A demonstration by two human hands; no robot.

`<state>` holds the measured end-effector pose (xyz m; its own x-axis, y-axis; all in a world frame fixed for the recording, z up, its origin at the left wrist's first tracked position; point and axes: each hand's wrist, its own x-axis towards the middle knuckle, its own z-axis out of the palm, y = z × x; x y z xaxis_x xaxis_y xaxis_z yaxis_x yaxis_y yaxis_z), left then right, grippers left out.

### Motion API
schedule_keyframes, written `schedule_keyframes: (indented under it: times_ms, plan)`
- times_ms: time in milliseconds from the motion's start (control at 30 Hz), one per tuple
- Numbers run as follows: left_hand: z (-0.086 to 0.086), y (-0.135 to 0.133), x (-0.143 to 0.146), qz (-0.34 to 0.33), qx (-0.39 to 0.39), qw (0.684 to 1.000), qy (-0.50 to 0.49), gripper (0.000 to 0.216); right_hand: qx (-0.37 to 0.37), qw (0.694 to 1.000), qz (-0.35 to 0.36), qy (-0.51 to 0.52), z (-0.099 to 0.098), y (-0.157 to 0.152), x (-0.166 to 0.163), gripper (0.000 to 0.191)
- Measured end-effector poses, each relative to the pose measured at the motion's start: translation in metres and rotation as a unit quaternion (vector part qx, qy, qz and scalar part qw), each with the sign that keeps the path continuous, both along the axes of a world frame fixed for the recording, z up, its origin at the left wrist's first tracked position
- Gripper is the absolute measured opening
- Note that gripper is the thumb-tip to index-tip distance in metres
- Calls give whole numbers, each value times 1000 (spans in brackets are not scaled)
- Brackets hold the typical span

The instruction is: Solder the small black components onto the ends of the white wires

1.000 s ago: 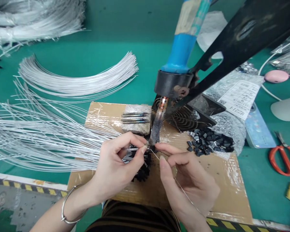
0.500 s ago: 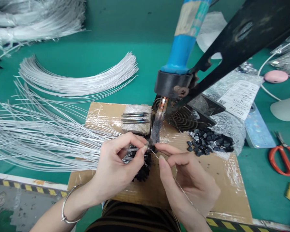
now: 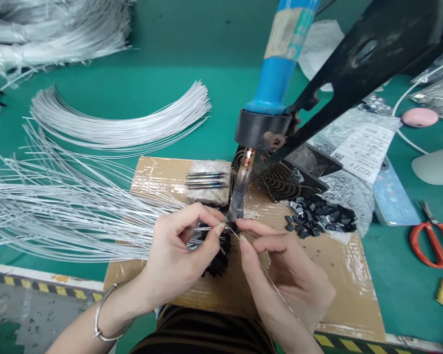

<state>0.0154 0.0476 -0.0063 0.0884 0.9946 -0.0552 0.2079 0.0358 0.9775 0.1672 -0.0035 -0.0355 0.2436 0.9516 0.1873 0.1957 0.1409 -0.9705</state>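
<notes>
A blue-handled soldering iron [image 3: 268, 88] is clamped in a black metal stand [image 3: 335, 93], its dark tip [image 3: 238, 199] pointing down. My left hand [image 3: 180, 258] pinches the end of a thin wire between thumb and forefinger, right at that tip; the small end piece is mostly hidden by my fingers. From the other side, my right hand [image 3: 288, 275] is closed on a thin strand of solder wire [image 3: 283, 299], which trails over the palm to the wrist. The solder's free end reaches the tip. Under my left hand lie black pieces with wires attached [image 3: 219, 260].
Loose white wires [image 3: 70, 221] spread at left, below a curved wire bundle [image 3: 121, 128]. Cardboard [image 3: 339, 295] covers the work spot, bearing a block with dark pins [image 3: 206, 182] and small black squares [image 3: 321, 216]. Red-handled scissors [image 3: 430, 243] lie at right.
My right thumb has shifted slightly left towards the iron tip, and less solder shows between it and the tip. My left hand stays nearly still.
</notes>
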Motion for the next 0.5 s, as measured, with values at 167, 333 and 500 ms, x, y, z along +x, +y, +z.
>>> schedule_keyframes:
  times_ms: [167, 333, 500]
  plan:
    - [0, -1, 0, -1, 4, 1000, 1, 15, 18, 1000, 17, -18, -3, 0, 4, 21]
    - [-1, -1, -1, -1, 5, 1000, 4, 14, 32, 999, 20, -33, -3, 0, 5, 19]
    - [-2, -1, 0, -1, 1, 1000, 8, 16, 19, 999, 9, -44, -3, -1, 3, 20]
